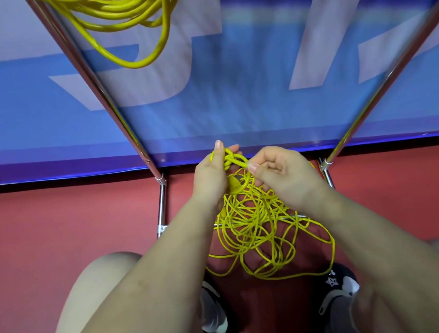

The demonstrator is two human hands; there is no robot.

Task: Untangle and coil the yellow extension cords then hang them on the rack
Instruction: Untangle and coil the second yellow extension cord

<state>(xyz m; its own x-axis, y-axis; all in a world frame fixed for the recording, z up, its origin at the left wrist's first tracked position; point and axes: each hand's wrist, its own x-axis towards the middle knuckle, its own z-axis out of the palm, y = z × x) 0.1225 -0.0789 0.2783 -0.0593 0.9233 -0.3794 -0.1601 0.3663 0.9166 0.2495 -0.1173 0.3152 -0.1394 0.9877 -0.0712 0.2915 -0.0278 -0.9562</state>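
A tangled yellow extension cord (258,233) lies in a loose heap on the red floor, between my feet and the foot of the metal rack (101,97). My left hand (210,179) holds up a knotted part of the cord (232,160), fingers curled round it. My right hand (282,173) pinches a strand at the same knot, just to its right. A yellow plug body shows below the knot, partly hidden by my left hand. Another yellow cord (124,15) hangs coiled from the rack at the top left.
The rack's two chrome uprights (384,87) slant outward, and a low crossbar (295,216) runs under the heap. A blue and white banner (230,83) stands right behind the rack. My shoes (336,290) flank the heap at the bottom.
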